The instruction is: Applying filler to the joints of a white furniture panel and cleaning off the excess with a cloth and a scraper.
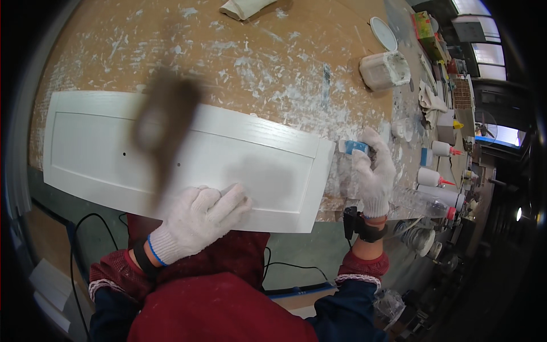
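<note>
A long white panel with a recessed centre, like a cabinet door or drawer front, lies flat on the worktable. At its near edge, my left hand in a white knit glove rests with fingers laid on the panel's face. Just beyond the panel's right end, my gloved right hand pinches a small blue-and-white piece between thumb and fingers; its exact kind is unclear. A blurred dark brown shape very close to the camera hides part of the panel's left half.
The brown tabletop is spattered with white. A stained white tub and a round lid stand back right. White bottles with red nozzles and a clear plastic bottle line the right side. A folded cloth lies far back.
</note>
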Demonstrator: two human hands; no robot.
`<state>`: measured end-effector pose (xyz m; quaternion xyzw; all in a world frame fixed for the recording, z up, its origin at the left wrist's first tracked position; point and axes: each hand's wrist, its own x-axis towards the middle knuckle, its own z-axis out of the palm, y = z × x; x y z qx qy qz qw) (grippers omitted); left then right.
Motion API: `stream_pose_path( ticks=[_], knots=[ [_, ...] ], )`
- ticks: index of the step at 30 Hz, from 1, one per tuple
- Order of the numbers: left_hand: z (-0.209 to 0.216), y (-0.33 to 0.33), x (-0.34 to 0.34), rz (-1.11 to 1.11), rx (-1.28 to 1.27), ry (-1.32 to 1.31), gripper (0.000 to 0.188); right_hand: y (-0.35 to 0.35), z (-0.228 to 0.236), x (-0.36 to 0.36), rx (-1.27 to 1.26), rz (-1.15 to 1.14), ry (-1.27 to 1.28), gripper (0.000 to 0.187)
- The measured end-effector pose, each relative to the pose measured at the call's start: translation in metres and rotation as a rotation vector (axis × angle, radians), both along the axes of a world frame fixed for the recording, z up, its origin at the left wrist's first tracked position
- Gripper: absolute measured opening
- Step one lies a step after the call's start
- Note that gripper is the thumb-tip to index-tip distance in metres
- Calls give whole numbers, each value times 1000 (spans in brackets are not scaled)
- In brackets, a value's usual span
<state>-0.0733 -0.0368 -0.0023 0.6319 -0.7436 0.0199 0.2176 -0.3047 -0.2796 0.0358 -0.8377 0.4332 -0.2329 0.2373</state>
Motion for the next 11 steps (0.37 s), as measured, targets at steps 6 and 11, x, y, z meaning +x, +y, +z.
stream_pose_path(
  ticks=[6,11],
  knots=[
    [0,-1,0,7,-32,-3,34,2,-7,-5,89,-21,-54,39],
    [-1,1,0,3,4,-19,35,4,-7,-4,110,-52,-69,40]
  ],
)
